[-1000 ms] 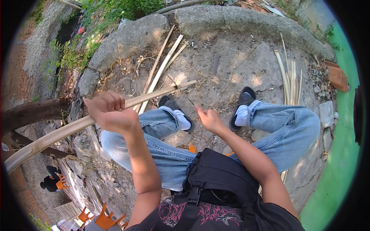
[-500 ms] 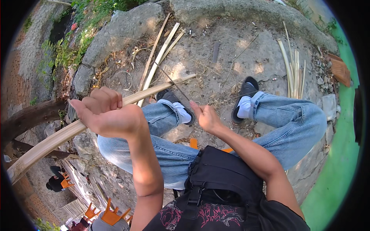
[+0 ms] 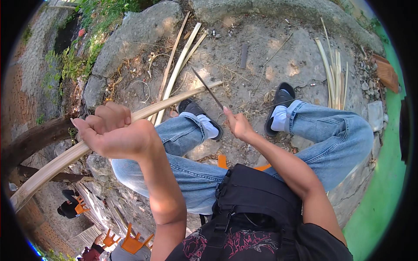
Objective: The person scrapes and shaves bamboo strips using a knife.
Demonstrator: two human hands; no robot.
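My left hand (image 3: 115, 130) is closed around a long pale bamboo strip (image 3: 176, 102), palm side turned up. The strip runs from the lower left, over my left thigh, to a narrow end above the left sandal. In my right hand (image 3: 238, 124) is a knife with a long, thin dark blade (image 3: 208, 88); the fingers hide its handle. The blade slants up and left, crossing over the strip near its far end. Whether it touches the strip, I cannot tell.
Several pale strips (image 3: 179, 71) lean beyond my left foot, and another bundle (image 3: 337, 80) lies at the far right. A stone kerb (image 3: 287, 13) borders the dirt ground. Brown branches (image 3: 41, 137) are at the left. People sit on orange chairs (image 3: 132, 244) at lower left.
My right hand has moved slightly right and away from me, and the blade now shows wider with its tip farther right. My left hand keeps its hold on the strip.
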